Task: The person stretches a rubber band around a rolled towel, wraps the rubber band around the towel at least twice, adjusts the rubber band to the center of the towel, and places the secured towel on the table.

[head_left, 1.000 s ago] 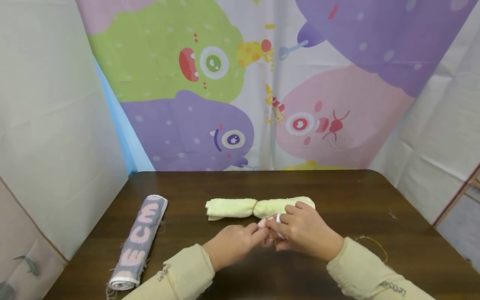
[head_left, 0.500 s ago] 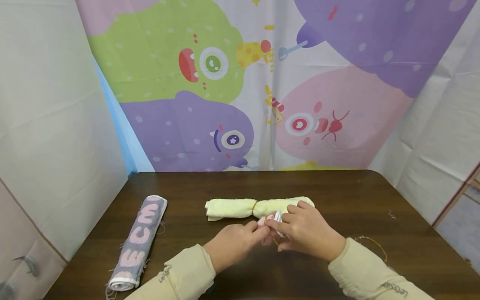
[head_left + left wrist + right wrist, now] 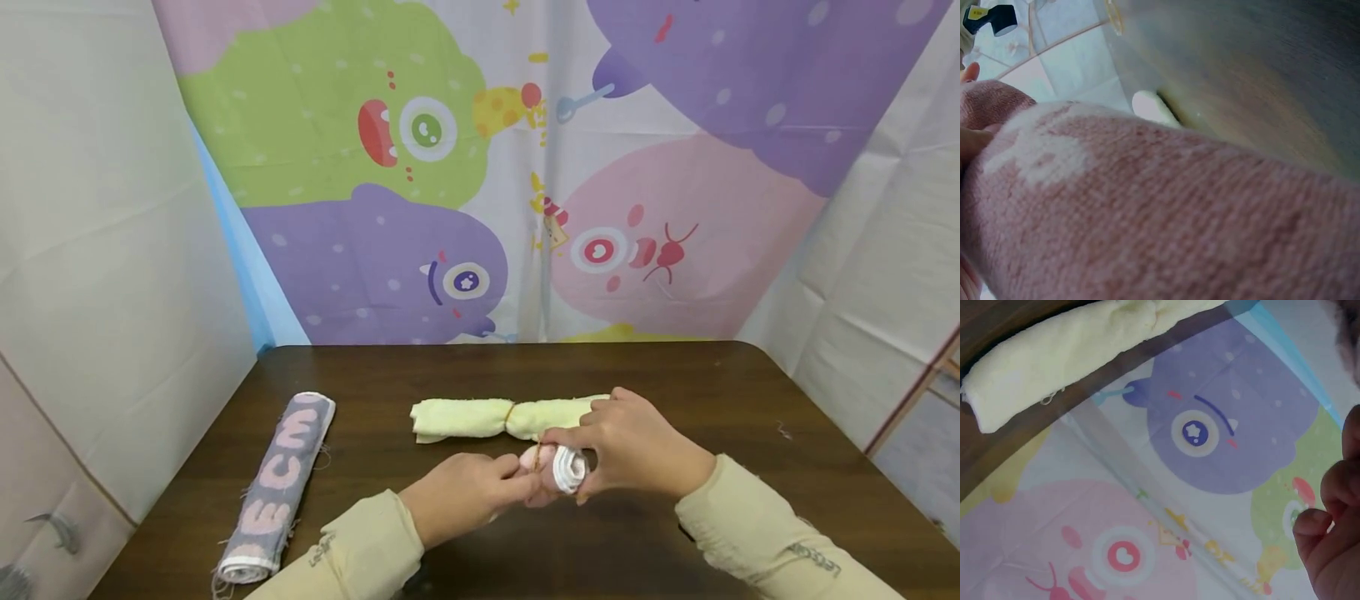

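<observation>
Head view: both hands meet just in front of the yellow rolled towel (image 3: 480, 417), which lies on the dark bench (image 3: 712, 392) already cinched at its middle by a thin rubber band (image 3: 510, 411), so that one looks finished. The left hand (image 3: 457, 500) has its fingers curled round a pink-and-white rolled towel (image 3: 558, 468), held up off the bench with its spiral end facing us; the right hand (image 3: 637, 446) pinches at that roll's near end, where a thin band seems to be going on, though whether it is fully seated I cannot tell. Well to the left of the yellow towel, a grey rolled towel with pink letters (image 3: 277, 483) shows no band, so by my reckoning one is done, one is in hand, one is left.
</observation>
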Demonstrator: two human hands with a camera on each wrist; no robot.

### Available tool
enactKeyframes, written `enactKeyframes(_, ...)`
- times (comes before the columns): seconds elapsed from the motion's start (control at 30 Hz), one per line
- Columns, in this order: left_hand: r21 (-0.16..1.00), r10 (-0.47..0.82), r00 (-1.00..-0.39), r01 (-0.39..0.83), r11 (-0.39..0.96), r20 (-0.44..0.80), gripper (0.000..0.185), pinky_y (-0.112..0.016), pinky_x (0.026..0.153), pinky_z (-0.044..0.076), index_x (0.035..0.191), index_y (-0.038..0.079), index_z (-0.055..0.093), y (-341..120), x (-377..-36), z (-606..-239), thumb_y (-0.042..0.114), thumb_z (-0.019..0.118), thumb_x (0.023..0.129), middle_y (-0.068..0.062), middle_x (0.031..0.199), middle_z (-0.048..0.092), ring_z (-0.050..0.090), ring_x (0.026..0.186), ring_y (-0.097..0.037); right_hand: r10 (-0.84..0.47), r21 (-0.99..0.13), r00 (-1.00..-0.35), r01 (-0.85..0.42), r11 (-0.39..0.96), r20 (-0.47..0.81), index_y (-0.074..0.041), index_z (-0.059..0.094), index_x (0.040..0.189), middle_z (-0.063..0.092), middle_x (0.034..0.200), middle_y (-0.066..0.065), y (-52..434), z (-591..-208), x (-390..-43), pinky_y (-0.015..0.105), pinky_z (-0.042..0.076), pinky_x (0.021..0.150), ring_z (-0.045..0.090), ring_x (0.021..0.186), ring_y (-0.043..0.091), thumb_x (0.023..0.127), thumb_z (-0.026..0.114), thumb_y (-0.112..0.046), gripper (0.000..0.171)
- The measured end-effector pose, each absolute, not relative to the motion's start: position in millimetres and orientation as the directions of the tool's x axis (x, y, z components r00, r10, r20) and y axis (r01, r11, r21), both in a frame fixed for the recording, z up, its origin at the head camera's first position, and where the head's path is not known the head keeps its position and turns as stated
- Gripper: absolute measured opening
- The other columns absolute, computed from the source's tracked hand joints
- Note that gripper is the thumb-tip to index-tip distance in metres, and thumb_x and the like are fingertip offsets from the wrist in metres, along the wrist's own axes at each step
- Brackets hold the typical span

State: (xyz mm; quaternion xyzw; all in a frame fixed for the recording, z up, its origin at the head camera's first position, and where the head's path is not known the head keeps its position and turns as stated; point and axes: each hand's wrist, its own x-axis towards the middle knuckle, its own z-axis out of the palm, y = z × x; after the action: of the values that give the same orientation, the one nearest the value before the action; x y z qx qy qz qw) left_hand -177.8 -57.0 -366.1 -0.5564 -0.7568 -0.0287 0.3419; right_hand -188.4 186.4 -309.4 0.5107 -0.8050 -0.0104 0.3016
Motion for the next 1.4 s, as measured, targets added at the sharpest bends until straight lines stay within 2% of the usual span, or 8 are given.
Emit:
enactKeyframes(0.17, -0.337, 0.818, -0.092, 0.881, 0.333, 0.568, 0.022, -0.014, 0.052, 0.042, 0.091, 0.017, 0.06, -57, -178, -365, 0.007, 0.073, 0.077, 0.005, 0.074, 0.049, 0.049, 0.053, -0.006, -0.815, 0.174, -0.426, -0.836, 0.521, 0.394, -0.028, 0.074, 0.105, 0.056, 0.061, -0.016, 191, -306, -188, 0.024, 0.034, 0.055, 0.044, 0.057, 0.005, 0.039, 0.087, -0.053, 0.072)
enactKeyframes(0.37, -0.246, 0.75, -0.064, 0.923, 0.295, 0.658, 0.022, -0.007, 0.055, 0.039, 0.093, 0.014, 0.06, -55, -178, -365, 0.006, 0.072, 0.076, 0.006, 0.073, 0.05, 0.047, 0.055, -0.002, -0.794, -0.065, -0.463, -0.876, 0.478, 0.394, -0.021, 0.075, 0.105, 0.057, 0.065, -0.02, 197, -307, -193, 0.02, 0.038, 0.055, 0.038, 0.058, -0.004, 0.045, 0.09, -0.044, 0.065)
enactKeyframes(0.53, -0.076, 0.712, -0.109, 0.972, 0.223, 0.694, 0.025, -0.005, 0.06, 0.04, 0.1, 0.012, 0.057, -54, -178, -366, 0.002, 0.068, 0.08, 0.004, 0.075, 0.053, 0.049, 0.059, -0.001, -0.789, -0.348, -0.527, -0.838, 0.421, 0.316, -0.018, 0.075, 0.098, 0.067, 0.08, -0.018, 198, -310, -195, 0.018, 0.046, 0.059, 0.047, 0.065, -0.006, 0.053, 0.091, -0.028, 0.048)
enactKeyframes(0.7, 0.075, 0.683, -0.181, 0.98, 0.183, 0.708, 0.033, -0.007, 0.067, 0.044, 0.107, 0.009, 0.058, -52, -175, -367, -0.005, 0.065, 0.078, 0.001, 0.082, 0.06, 0.057, 0.069, -0.003, -0.782, -0.706, -0.593, -0.636, 0.31, 0.191, -0.006, 0.073, 0.085, 0.065, 0.078, -0.012, 197, -317, -199, 0.022, 0.05, 0.061, 0.053, 0.07, -0.001, 0.062, 0.086, -0.005, 0.027)
enactKeyframes(0.93, 0.306, 0.609, -0.354, 0.934, 0.185, 0.71, 0.036, -0.016, 0.079, 0.048, 0.104, 0.004, 0.059, -45, -171, -368, -0.009, 0.064, 0.071, -0.007, 0.094, 0.067, 0.062, 0.086, -0.01, -0.771, -0.862, -0.605, -0.483, 0.154, 0.201, 0.012, 0.066, 0.084, 0.066, 0.078, -0.013, 196, -327, -207, 0.024, 0.053, 0.061, 0.058, 0.071, 0.002, 0.067, 0.073, 0.007, 0.019)
enactKeyframes(1.13, 0.546, 0.474, -0.569, 0.813, 0.202, 0.672, 0.034, -0.021, 0.068, 0.049, 0.105, 0.002, 0.057, -36, -174, -374, -0.007, 0.066, 0.073, -0.011, 0.091, 0.065, 0.057, 0.08, -0.01, -0.686, -0.946, -0.699, -0.321, 0.048, 0.202, 0.014, 0.062, 0.097, 0.064, 0.086, -0.011, 192, -338, -209, 0.019, 0.048, 0.066, 0.055, 0.076, 0.002, 0.086, 0.064, -0.002, 0.02)
enactKeyframes(1.27, 0.669, 0.321, -0.718, 0.694, 0.265, 0.618, 0.038, -0.03, 0.075, 0.051, 0.109, 0.001, 0.054, -32, -177, -373, -0.003, 0.069, 0.075, -0.014, 0.099, 0.066, 0.061, 0.086, -0.018, -0.558, -0.989, -0.819, -0.144, -0.035, 0.139, 0.011, 0.055, 0.12, 0.06, 0.094, -0.005, 183, -344, -204, 0.019, 0.045, 0.066, 0.053, 0.075, 0.004, 0.094, 0.061, -0.024, 0.044)
enactKeyframes(1.4, 0.757, 0.188, -0.795, 0.607, 0.241, 0.577, 0.041, -0.034, 0.078, 0.051, 0.114, -0.001, 0.05, -26, -180, -371, -0.003, 0.069, 0.078, -0.017, 0.104, 0.064, 0.061, 0.091, -0.025, -0.543, -0.993, -0.834, -0.118, -0.006, 0.102, 0.018, 0.028, 0.139, 0.057, 0.118, 0.013, 171, -355, -192, 0.025, 0.05, 0.078, 0.057, 0.093, 0.009, 0.093, 0.063, -0.029, 0.074)
